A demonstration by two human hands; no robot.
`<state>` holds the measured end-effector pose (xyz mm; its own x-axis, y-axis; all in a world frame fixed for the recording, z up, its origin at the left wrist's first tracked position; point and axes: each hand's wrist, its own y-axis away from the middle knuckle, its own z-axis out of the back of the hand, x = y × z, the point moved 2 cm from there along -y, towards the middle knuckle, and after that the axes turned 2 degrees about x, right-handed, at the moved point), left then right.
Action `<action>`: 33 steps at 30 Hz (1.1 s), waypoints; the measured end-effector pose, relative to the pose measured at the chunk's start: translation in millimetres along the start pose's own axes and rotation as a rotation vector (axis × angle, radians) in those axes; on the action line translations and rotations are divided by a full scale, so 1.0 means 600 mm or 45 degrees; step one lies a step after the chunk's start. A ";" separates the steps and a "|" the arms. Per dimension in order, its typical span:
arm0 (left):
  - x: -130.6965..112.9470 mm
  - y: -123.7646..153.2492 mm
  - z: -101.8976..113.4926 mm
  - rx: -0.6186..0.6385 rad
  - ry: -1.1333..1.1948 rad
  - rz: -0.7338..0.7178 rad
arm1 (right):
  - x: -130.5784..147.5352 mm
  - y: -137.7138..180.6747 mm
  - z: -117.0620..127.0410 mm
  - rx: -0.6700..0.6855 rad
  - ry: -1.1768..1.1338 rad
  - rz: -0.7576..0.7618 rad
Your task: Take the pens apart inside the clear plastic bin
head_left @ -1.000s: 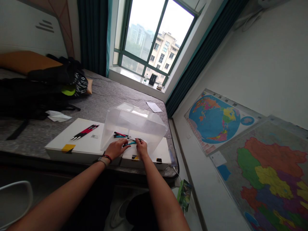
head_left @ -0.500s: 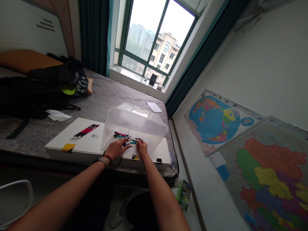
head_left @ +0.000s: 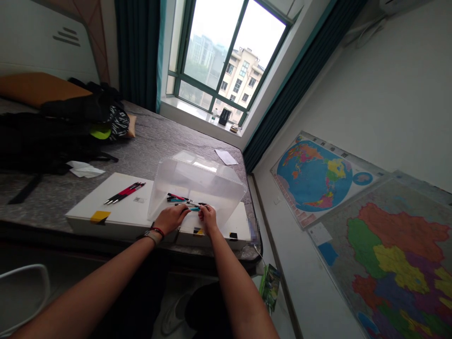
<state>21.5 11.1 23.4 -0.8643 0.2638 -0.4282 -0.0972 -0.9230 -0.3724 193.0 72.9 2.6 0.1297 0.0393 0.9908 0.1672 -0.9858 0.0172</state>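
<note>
Handling pens (head_left: 176, 199), translucent bin (head_left: 205, 180) close, paper (head_left: 226, 157) beyond

Room, dim, with daylight from one window (head_left: 231, 56), sky overexposed to white; plastic box (head_left: 197, 178), which bore a small bright glare; floor (head_left: 67, 263), deeply shadowed; pens (head_left: 175, 198), soft in detail; outer edges, visibly stretched.

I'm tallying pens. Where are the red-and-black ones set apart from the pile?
In the head view, the red-and-black pens lie left of the clear plastic bin, on the white box, beyond its yellow tape.
</note>
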 end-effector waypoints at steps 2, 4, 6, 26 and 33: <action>0.000 0.000 -0.001 0.006 -0.016 -0.008 | 0.001 0.000 0.000 -0.001 -0.005 -0.003; 0.001 0.000 -0.002 0.010 -0.038 -0.011 | 0.002 0.001 -0.001 -0.003 -0.019 -0.013; 0.001 0.000 -0.002 0.016 -0.067 -0.011 | 0.004 0.002 -0.001 -0.005 -0.038 -0.027; -0.004 0.001 0.007 0.008 -0.026 -0.024 | 0.010 0.008 0.002 -0.059 -0.094 -0.010; -0.003 0.001 0.005 0.023 -0.066 -0.081 | 0.005 0.005 0.005 -0.065 -0.124 -0.025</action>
<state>21.6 9.1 26.5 -0.8804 0.3079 -0.3607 -0.1616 -0.9098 -0.3822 196.6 70.3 5.3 0.2217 0.0721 0.9724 0.1209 -0.9916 0.0460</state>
